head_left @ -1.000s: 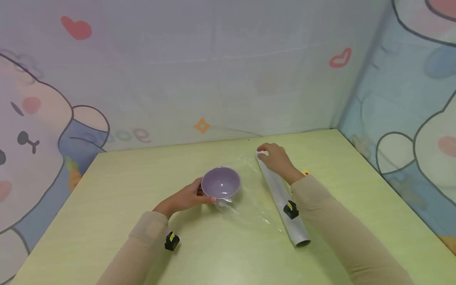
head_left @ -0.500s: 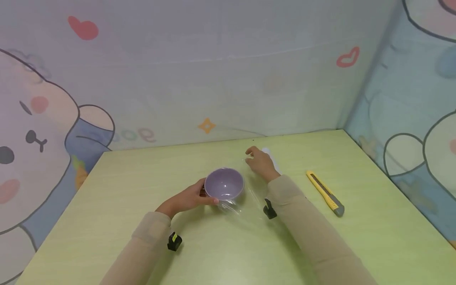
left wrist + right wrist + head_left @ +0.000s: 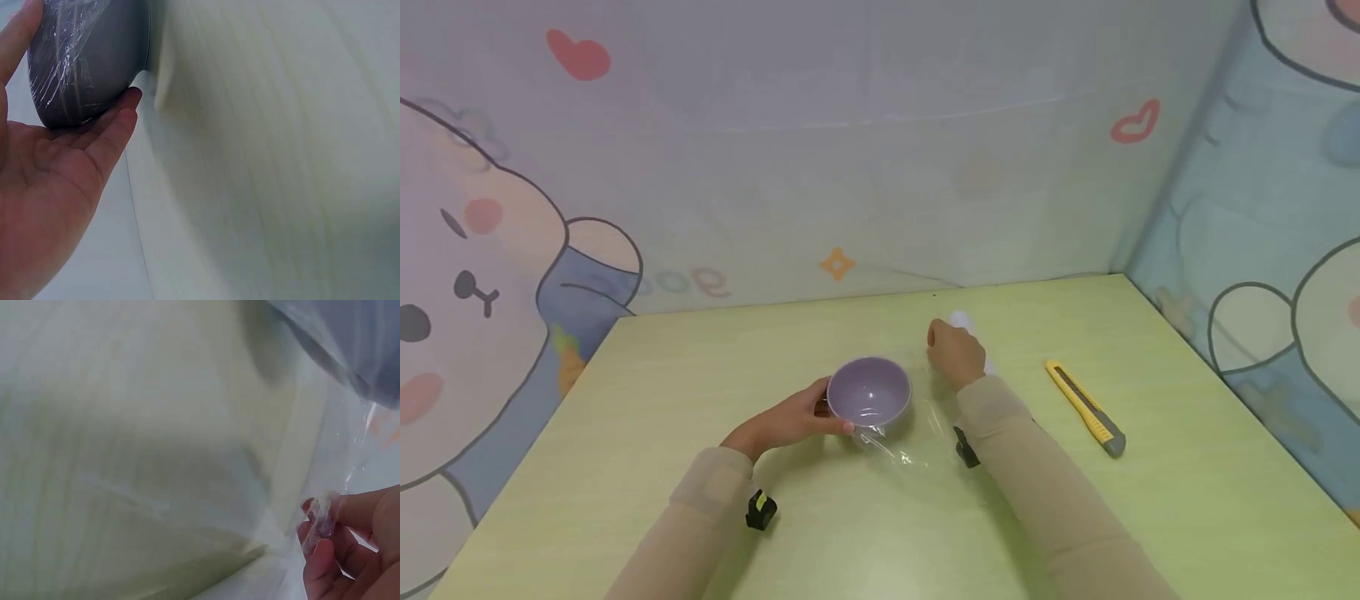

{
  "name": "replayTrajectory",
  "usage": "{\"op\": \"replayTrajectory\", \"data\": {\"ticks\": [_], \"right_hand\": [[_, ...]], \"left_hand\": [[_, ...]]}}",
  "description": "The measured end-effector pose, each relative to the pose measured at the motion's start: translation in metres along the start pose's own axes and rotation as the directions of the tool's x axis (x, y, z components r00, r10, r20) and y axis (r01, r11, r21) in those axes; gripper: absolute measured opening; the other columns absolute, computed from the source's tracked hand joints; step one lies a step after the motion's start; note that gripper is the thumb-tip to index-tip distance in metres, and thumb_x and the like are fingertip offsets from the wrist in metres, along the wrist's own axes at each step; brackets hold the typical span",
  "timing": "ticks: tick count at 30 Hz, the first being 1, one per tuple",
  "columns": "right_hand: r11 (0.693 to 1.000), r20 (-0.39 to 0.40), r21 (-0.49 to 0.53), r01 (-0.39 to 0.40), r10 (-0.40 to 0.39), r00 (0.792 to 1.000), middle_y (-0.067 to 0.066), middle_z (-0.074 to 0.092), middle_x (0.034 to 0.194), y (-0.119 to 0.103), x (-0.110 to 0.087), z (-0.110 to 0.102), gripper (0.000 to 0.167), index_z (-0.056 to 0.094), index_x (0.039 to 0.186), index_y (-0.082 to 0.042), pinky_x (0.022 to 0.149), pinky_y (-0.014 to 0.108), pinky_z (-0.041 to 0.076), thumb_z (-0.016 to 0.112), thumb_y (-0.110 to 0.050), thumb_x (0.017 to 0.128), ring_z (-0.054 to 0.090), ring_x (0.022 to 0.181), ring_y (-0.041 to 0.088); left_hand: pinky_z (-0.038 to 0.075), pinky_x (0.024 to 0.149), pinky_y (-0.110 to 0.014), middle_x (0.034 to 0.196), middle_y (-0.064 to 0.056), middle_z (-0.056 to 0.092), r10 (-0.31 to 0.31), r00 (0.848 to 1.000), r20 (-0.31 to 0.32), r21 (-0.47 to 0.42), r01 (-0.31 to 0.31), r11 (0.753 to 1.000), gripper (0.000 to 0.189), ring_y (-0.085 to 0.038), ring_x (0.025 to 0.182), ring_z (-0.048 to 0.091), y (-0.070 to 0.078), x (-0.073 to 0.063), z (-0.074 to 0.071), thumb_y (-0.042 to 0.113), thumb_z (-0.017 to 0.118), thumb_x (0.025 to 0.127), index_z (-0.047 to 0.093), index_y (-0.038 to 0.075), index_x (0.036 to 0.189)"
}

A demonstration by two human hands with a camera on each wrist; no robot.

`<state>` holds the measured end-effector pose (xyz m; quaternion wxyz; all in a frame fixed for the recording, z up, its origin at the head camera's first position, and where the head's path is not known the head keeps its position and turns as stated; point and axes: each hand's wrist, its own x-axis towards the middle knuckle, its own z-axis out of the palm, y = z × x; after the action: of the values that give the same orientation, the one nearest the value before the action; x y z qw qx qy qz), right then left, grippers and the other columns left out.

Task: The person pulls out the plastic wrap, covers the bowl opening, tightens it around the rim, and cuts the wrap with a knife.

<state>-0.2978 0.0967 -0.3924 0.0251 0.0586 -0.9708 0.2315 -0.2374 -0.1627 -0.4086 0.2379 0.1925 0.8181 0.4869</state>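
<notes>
A light purple bowl (image 3: 868, 387) sits near the middle of the table in the head view. My left hand (image 3: 793, 421) grips its left side, thumb at the front of the rim and fingers behind. Clear plastic wrap (image 3: 904, 457) trails off the bowl's front and right side; the left wrist view shows wrinkled film over the bowl's wall (image 3: 94, 62). To the bowl's right, my right hand (image 3: 957, 354) is closed on the film. Thumb and fingers pinch a bunched edge of the wrap (image 3: 322, 519) in the right wrist view.
Behind my right hand and forearm lies a white roll (image 3: 961, 321), mostly hidden. A yellow and grey utility knife (image 3: 1086, 408) rests on the table (image 3: 1187, 467) to the right. A printed cloth backdrop (image 3: 880, 183) borders the table's back and sides.
My right hand left the roll's far end, moved left toward the bowl, and its fingers curled in on the film. The utility knife came into full view. My left hand stays on the bowl.
</notes>
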Motion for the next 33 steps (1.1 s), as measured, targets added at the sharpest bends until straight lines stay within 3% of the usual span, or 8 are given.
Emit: {"op": "replayTrajectory", "data": {"ticks": [4,8,14,19,23,26,30,33], "right_hand": [[0.990,-0.032,-0.122,0.071,-0.076,0.997,0.007,0.065,0.074,-0.002,-0.007,0.010,0.011,0.059,0.087,-0.006,0.050,0.032,0.046,0.050,-0.002,0.086,0.056,0.057,0.020],[0.975,-0.008,-0.200,0.099,-0.102,0.995,0.006,0.066,0.074,-0.003,-0.013,0.013,0.011,0.061,0.082,-0.009,0.052,0.035,0.048,0.053,-0.003,0.085,0.059,0.061,0.022],[0.980,0.070,-0.179,0.082,-0.071,0.995,0.002,0.067,0.083,-0.002,-0.018,0.013,0.015,0.065,0.079,-0.013,0.058,0.035,0.048,0.054,-0.003,0.080,0.059,0.072,0.018],[0.982,0.092,-0.161,0.095,-0.081,0.992,0.002,0.067,0.081,-0.004,-0.024,0.015,0.014,0.065,0.075,-0.012,0.057,0.033,0.047,0.054,-0.005,0.081,0.059,0.073,0.018],[0.978,0.125,-0.182,0.103,-0.081,0.989,0.001,0.069,0.090,-0.006,-0.029,0.016,0.012,0.068,0.086,-0.016,0.072,0.041,0.047,0.056,-0.015,0.085,0.062,0.085,0.022],[0.976,0.158,-0.197,0.088,-0.057,0.986,0.000,0.069,0.101,-0.008,-0.031,0.016,0.015,0.068,0.097,-0.021,0.084,0.049,0.041,0.057,-0.024,0.088,0.060,0.098,0.027],[0.978,0.134,-0.200,0.056,-0.030,0.991,-0.001,0.068,0.106,-0.007,-0.034,0.017,0.017,0.068,0.099,-0.025,0.089,0.051,0.033,0.057,-0.032,0.088,0.054,0.105,0.033],[0.980,0.084,-0.183,0.076,-0.062,0.995,0.000,0.069,0.103,-0.006,-0.037,0.019,0.016,0.069,0.095,-0.023,0.090,0.050,0.030,0.058,-0.032,0.087,0.050,0.105,0.035]], "left_hand": [[0.035,0.103,-0.044,0.131,-0.006,0.047,0.009,1.000,0.005,-0.007,-0.009,1.000,0.080,-0.022,0.120,0.048,-0.001,0.000,0.000,0.030,0.071,0.081,0.023,0.016,0.143],[0.035,0.103,-0.043,0.132,-0.007,0.046,0.015,1.000,-0.008,0.005,-0.015,1.000,0.081,-0.022,0.120,0.048,-0.001,0.000,0.001,0.030,0.071,0.080,0.023,0.014,0.143],[0.035,0.102,-0.042,0.133,-0.009,0.046,0.013,1.000,-0.017,0.005,-0.013,1.000,0.082,-0.023,0.120,0.047,-0.002,0.001,0.001,0.030,0.072,0.080,0.022,0.011,0.143],[0.035,0.102,-0.042,0.133,-0.009,0.046,0.012,1.000,-0.011,0.003,-0.012,1.000,0.083,-0.023,0.120,0.047,-0.001,0.002,0.002,0.031,0.071,0.080,0.022,0.011,0.143],[0.036,0.102,-0.042,0.132,-0.009,0.046,-0.002,1.000,-0.019,0.014,0.002,1.000,0.083,-0.023,0.120,0.047,-0.001,0.002,0.002,0.033,0.072,0.079,0.022,0.010,0.143],[0.036,0.102,-0.043,0.132,-0.009,0.046,-0.009,1.000,-0.019,0.017,0.010,1.000,0.084,-0.024,0.120,0.047,-0.001,0.002,0.002,0.033,0.071,0.080,0.022,0.010,0.143],[0.036,0.103,-0.043,0.134,-0.011,0.044,-0.002,1.000,-0.017,0.013,0.002,1.000,0.083,-0.025,0.121,0.046,-0.003,0.002,0.001,0.031,0.071,0.080,0.021,0.009,0.143],[0.035,0.103,-0.043,0.134,-0.012,0.043,0.005,1.000,-0.024,0.021,-0.004,1.000,0.084,-0.025,0.122,0.045,-0.002,0.003,0.002,0.032,0.071,0.081,0.020,0.008,0.143]]}}
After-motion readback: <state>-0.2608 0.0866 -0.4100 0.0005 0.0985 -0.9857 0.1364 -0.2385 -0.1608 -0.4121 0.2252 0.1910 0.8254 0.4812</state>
